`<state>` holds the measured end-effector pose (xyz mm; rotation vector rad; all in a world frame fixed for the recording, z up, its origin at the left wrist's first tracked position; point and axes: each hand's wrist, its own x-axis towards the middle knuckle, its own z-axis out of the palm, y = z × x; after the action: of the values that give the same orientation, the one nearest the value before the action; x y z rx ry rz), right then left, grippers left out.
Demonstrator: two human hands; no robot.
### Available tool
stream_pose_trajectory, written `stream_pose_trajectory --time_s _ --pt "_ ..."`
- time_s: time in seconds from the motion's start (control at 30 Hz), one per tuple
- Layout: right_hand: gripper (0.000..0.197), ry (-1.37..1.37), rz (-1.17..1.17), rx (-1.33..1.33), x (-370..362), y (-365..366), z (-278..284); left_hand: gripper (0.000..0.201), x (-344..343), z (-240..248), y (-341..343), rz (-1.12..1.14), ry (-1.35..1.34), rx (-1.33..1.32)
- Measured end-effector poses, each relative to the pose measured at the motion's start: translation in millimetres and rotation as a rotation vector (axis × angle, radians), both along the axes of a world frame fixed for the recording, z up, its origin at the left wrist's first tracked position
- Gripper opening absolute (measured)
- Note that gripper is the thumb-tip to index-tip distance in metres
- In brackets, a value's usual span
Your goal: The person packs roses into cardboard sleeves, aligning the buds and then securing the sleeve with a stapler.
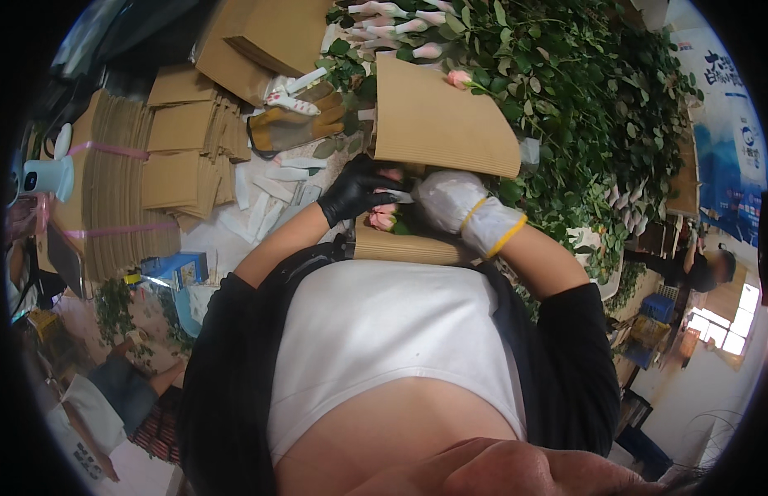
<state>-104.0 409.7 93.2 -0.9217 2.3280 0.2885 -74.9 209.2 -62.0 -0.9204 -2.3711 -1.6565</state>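
My left hand (351, 192), in a black glove, pinches at a pink rose bloom (390, 174) with a small white wrap close to the fingertips. Just below it sit more pink roses (383, 218) with green leaves. My right hand (452, 201), in a white glove with a yellow cuff, is beside the blooms; its fingers are turned away and hidden. Both hands are between a raised brown corrugated cardboard sheet (442, 116) on the far side and another cardboard layer (410, 247) against my body. A single pink rose (460, 79) lies across the raised sheet's far edge.
Leafy rose stems (574, 99) are heaped at the right, with white-wrapped blooms (392, 26) at the back. On the left stand cardboard stacks (111, 178), a yellow-brown work glove (294, 128) and white paper strips (272, 188). Another person (706, 269) is at the far right.
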Motion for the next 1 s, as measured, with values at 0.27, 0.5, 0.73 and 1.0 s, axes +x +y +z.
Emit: stream_pose_trajectory --time_s 0.27,0.5,0.73,1.0 --pt "0.055 0.082 0.084 -0.894 -7 -43 113 0.026 -4 -18 1 0.003 -0.202 0.112" --pt "0.036 0.37 -0.495 -0.148 -158 69 9 0.03 -4 21 10 0.045 -0.026 -0.002" --pt "0.021 0.625 -0.617 -0.796 -86 130 122 0.013 -1 16 17 -0.047 -0.745 0.685" --pt "0.028 0.151 0.038 -0.631 16 57 80 0.011 -1 13 7 0.019 -0.53 0.451"
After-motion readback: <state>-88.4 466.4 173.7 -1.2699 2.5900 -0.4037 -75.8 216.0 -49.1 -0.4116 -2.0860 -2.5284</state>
